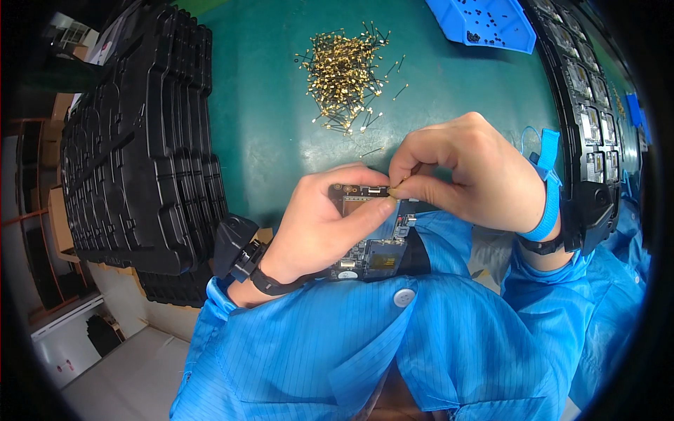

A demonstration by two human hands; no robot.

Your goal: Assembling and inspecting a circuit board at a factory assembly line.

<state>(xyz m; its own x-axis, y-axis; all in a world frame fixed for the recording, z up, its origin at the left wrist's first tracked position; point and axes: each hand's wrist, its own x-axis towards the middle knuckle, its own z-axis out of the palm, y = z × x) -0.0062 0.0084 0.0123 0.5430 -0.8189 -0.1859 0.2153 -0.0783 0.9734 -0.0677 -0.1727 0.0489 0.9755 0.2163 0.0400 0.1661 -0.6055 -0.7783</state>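
Along the left side of the green table [267, 126], tall stacks of black moulded trays [140, 147] are standing, reaching almost to the near edge. Just to their right, the left hand [319, 224] is cradling a small circuit board [368, 235] above the lap, its fingers wrapped under the board and its thumb lying along the top edge, so this hand is closed on the board and a black wrist strap is showing at the cuff. Beyond the hands, a loose heap of small gold pins [344, 70] is lying on the table, with a few strays scattered toward the near side. Moving right, the right hand [467, 172] is pinching narrowly, thumb and forefinger meeting at the board's upper edge on what looks like one of those pins, though the piece is too small to tell for sure. Doing this well seems to be calling for a steady board, a light pinch and a straight push into the socket, without bending the pin. Farther right, a blue bin [491, 24] holding small dark parts is sitting at the far edge, and a row of black trays with fitted boards [586, 105] is curving down the right rim beside the blue wrist band [547, 189].
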